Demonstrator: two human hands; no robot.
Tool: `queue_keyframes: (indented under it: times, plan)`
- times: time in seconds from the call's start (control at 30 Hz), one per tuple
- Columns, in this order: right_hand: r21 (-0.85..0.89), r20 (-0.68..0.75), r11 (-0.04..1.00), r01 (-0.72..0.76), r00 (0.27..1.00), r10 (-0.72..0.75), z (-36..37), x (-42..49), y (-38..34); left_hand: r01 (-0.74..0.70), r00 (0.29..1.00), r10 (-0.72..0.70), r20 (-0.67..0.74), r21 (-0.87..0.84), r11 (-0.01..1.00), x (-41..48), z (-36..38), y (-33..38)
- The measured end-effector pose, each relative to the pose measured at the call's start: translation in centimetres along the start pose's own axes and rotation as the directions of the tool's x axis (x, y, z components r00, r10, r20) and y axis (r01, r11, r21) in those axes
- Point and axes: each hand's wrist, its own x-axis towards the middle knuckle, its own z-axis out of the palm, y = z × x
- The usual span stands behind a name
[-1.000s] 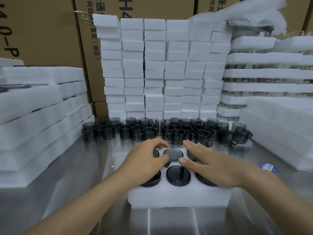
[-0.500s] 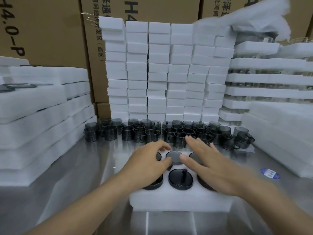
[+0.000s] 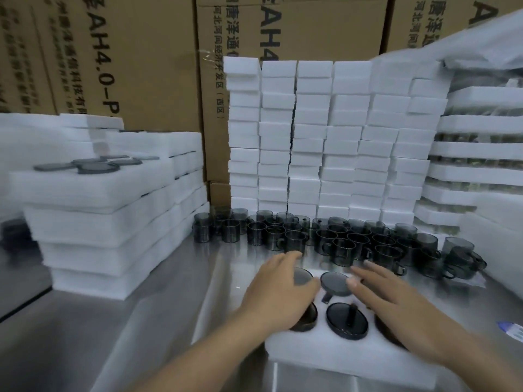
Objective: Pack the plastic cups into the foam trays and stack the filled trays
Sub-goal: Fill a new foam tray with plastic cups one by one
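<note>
Much of the foam tray is covered. The front-left pocket is seen only as a dark edge under the left grip, and the right-hand pockets are almost wholly hidden beneath the right grip. Both grips, which are bare hands, are smeared by motion blur, so contact with the cups below cannot be confirmed. A blue-labelled item is cut off by the right border, and what it is cannot be told.

The tray is set on the steel bench, nearest the viewer, with its long axis running left to right and its pockets in two rows. The packed cups are seated upright on their axes, each showing a flat, dark, round face upward. Beside the back-centre one a handle slot is seen pointing toward the viewer. Behind the tray, loose cups are stood mouth up in a crowded band across the bench, their handles turned various ways.

Neither grip is closed on anything. The left one is held spread and loosely curved over the back-left pocket, with its thumb beside the back-centre cup. The right one is held flat with straight fingers directed away from the viewer over the tray's right side.
</note>
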Motion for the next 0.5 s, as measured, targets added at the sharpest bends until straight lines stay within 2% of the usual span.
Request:
queue_keyframes:
  times: [0.07, 0.17, 0.27, 0.33, 0.4, 0.43, 0.5]
  plan:
    - [0.112, -0.056, 0.992, -0.054, 0.997, 0.061, 0.2, 0.0, 0.2, 0.163, 0.986, -0.157, 0.047, -0.180, 0.970, -0.3, 0.1, -0.3]
    - [0.315, -0.104, 0.943, -0.105, 0.984, 0.144, 0.2, 0.0, 0.1, 0.358, 0.927, -0.364, 0.089, -0.496, 0.791, -1.5, -0.7, 0.1]
    - [0.434, -0.096, 0.887, -0.160, 0.970, 0.222, 0.1, -0.5, 0.2, 0.416, 0.896, -0.388, 0.216, -0.715, 0.562, -3.6, -1.1, 1.2]
    - [0.536, -0.014, 0.819, -0.206, 0.968, 0.252, -0.6, -0.2, -0.8, 0.403, 0.897, -0.373, 0.239, -0.789, 0.463, -4.7, -1.3, 1.3]
    - [0.661, 0.118, 0.737, -0.141, 0.990, 0.083, -1.1, -0.6, -1.2, 0.355, 0.894, -0.402, 0.199, -0.860, 0.365, -5.7, -2.1, 0.7]
    - [0.703, 0.131, 0.706, -0.088, 0.991, -0.007, -1.4, -0.9, -1.4, 0.345, 0.882, -0.427, 0.199, -0.890, 0.299, -6.3, -2.7, 0.3]
    - [0.745, 0.085, 0.666, -0.050, 0.996, -0.020, -2.5, -1.2, -2.0, 0.389, 0.865, -0.416, 0.279, -0.898, 0.205, -8.0, -3.7, -0.2]
